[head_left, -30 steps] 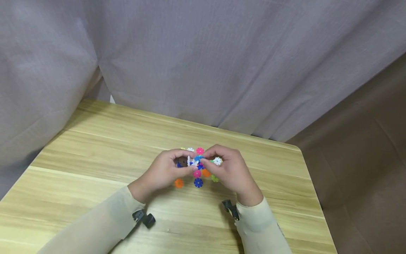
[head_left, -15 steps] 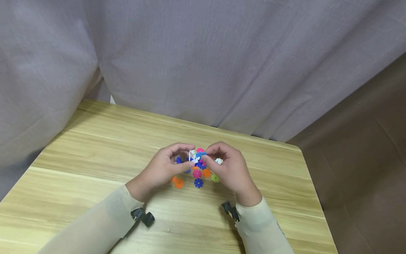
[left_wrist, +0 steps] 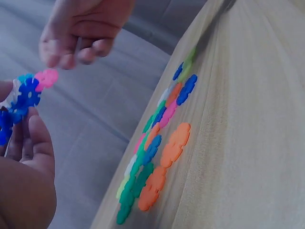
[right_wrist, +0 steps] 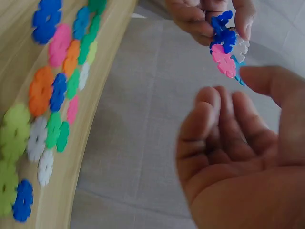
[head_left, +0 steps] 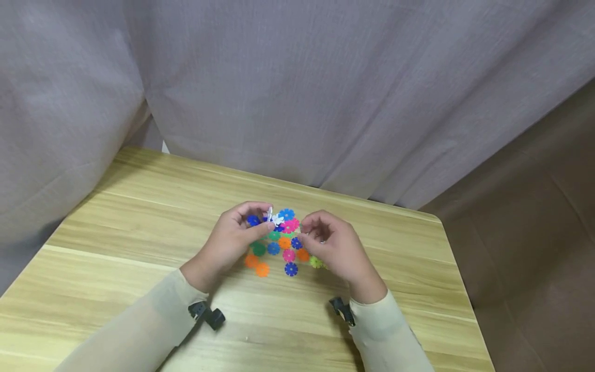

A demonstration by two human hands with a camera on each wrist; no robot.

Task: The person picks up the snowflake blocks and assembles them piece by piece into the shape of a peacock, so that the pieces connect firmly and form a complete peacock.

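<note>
My left hand [head_left: 260,219] pinches a small cluster of joined snowflake discs [head_left: 280,220], blue, white and pink, a little above the wooden table [head_left: 139,217]. In the left wrist view the cluster [left_wrist: 26,93] sticks up from my fingers. In the right wrist view the same cluster [right_wrist: 224,47] is at the top. My right hand [head_left: 310,232] hovers just right of it with loosely curled fingers, and its palm [right_wrist: 233,129] is bare. Several loose discs [head_left: 283,253] in orange, green, pink and blue lie flat under both hands.
A grey curtain [head_left: 279,93] hangs right behind the table's far edge. The table's right edge [head_left: 457,289] drops to a brown surface [head_left: 534,232]. Bare wood lies to the left and in front of the discs.
My hands have come apart. The right hand has let go of the cluster and drawn back right, while the left has lifted it slightly up and left, uncovering more loose discs.
</note>
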